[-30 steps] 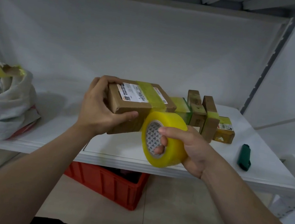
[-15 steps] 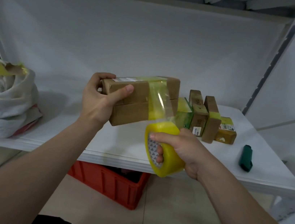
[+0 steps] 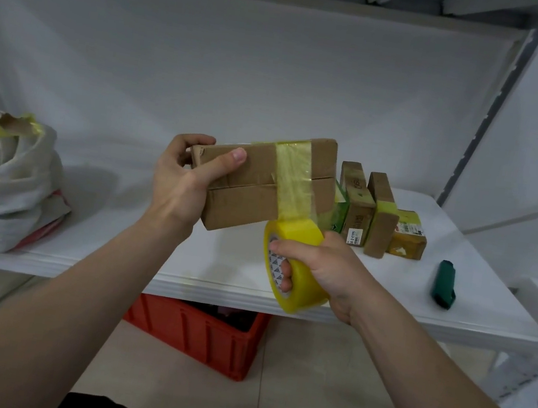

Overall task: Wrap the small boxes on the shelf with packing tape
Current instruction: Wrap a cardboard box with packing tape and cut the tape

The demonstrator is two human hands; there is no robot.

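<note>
Fingers [image 3: 287, 270] half hidden in tape roll [image 3: 301, 286]; box [image 3: 245, 193] masks perhaps a green carton [image 3: 338, 213].

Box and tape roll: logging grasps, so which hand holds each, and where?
Left hand grips the box by its left end; right hand holds the tape roll, fingers through its core.

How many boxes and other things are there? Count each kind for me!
Boxes: 5 (held box, green box, tall brown box, taped brown box, small yellowish box)
Tape roll: 1
Green cutter: 1
White sack: 1
Red crate: 1
Total: 9
</note>
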